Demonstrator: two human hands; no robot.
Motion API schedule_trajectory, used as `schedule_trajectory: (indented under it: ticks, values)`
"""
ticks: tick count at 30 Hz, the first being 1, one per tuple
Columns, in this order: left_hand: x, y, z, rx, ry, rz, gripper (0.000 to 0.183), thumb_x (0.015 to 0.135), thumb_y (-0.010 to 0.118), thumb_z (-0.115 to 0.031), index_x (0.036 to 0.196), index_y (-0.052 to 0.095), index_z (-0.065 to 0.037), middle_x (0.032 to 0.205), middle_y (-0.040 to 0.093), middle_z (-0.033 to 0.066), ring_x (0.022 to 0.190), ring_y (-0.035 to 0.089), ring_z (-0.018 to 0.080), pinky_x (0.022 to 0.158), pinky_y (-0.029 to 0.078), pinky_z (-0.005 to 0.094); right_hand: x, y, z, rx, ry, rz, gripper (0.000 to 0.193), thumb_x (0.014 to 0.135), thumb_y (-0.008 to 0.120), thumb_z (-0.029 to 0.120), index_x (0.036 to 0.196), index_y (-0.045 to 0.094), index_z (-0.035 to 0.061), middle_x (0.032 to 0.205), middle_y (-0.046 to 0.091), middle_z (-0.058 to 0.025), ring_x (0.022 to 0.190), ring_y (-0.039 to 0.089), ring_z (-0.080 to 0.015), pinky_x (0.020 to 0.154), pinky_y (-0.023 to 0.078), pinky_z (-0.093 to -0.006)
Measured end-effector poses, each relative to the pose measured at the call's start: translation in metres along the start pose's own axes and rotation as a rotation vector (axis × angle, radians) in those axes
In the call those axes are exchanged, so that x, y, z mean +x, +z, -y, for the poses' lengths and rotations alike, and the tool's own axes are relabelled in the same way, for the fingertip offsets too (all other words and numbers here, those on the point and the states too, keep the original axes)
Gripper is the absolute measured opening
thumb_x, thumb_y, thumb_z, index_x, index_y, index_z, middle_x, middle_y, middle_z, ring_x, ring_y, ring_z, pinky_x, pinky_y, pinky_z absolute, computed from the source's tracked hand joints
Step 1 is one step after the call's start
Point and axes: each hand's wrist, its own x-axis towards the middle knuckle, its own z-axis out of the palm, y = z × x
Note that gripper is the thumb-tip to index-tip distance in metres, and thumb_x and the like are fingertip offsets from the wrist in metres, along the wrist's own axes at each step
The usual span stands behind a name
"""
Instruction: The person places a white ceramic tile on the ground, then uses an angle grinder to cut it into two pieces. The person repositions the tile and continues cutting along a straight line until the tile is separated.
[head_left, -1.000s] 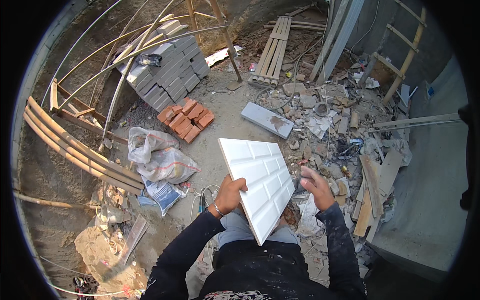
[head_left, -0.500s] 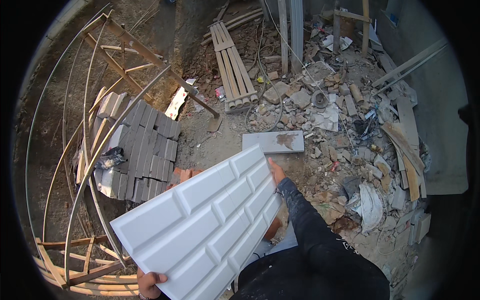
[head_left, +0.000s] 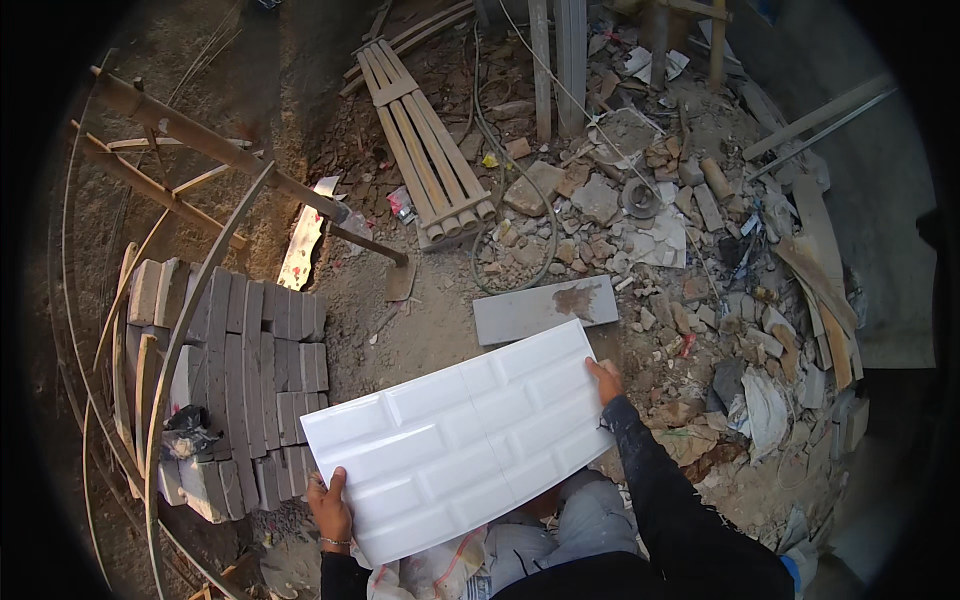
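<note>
Between my two hands I hold a white wall panel [head_left: 455, 435] with a raised brick pattern, its glossy face turned up. My left hand [head_left: 332, 505] grips its lower left edge, thumb on top and fingers partly hidden underneath. At the upper right edge, my right hand [head_left: 604, 379] is closed on the panel with the thumb on its face. Beyond the far edge of the panel, a grey block [head_left: 545, 308] with a brown stain lies on the ground. My legs show partly below the panel.
Grey blocks [head_left: 255, 350] are stacked on the left, behind curved bamboo strips [head_left: 185, 360]. A hoe [head_left: 400, 278] rests beside the stack. Further off lies a bamboo bench [head_left: 425, 140]. Rubble [head_left: 600, 200], a hose [head_left: 553, 235] and planks [head_left: 825, 300] cover the right side.
The panel has swung from a steep slant to a flatter, more level pose. My left hand has come up and right; my right hand has shifted right and slightly down.
</note>
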Motion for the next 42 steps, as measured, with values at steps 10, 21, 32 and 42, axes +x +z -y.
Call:
schedule_trajectory:
  ticks: [10,21,32,42]
  values:
    - [0.316,0.271,0.383,0.297,-0.129,0.099,0.036,0.100,0.074,-0.031,0.107,0.069,0.003,0.088,0.069,0.0063,0.078,0.060,0.0150,0.074,0.051,0.0341,0.275,0.012,-0.142,-0.225,-0.007,-0.308,0.044,0.094,0.077,0.036,0.114,0.076,-0.0023,0.107,0.076,-0.0139,0.100,0.067,-0.0257,0.091,0.050,-0.0391]
    - [0.407,0.464,0.564,0.493,-0.090,0.072,0.047,0.092,0.080,-0.039,0.092,0.072,0.008,0.073,0.066,0.0112,0.067,0.059,0.0180,0.066,0.050,0.0356,0.464,-0.003,-0.271,-0.526,-0.205,-0.561,0.076,0.084,0.086,0.033,0.141,0.060,-0.0106,0.133,0.065,-0.0326,0.127,0.062,-0.0396,0.109,0.047,-0.0430]
    - [0.432,0.507,0.571,0.891,0.046,0.207,0.059,0.092,0.075,-0.047,0.076,0.073,0.009,0.075,0.070,0.0305,0.072,0.071,0.0468,0.071,0.055,0.0534,0.503,-0.002,-0.299,-0.867,-0.358,-0.802,0.072,0.090,0.074,0.041,0.139,0.062,-0.0093,0.144,0.051,-0.0359,0.136,0.045,-0.0519,0.120,0.031,-0.0577]
    - [0.449,0.515,0.580,0.860,0.068,0.180,0.061,0.088,0.078,-0.051,0.078,0.072,0.010,0.079,0.071,0.0315,0.077,0.073,0.0459,0.075,0.057,0.0542,0.494,0.016,-0.256,-1.014,-0.193,-0.816,0.071,0.088,0.071,0.042,0.139,0.063,-0.0069,0.139,0.056,-0.0337,0.136,0.045,-0.0495,0.119,0.033,-0.0555]
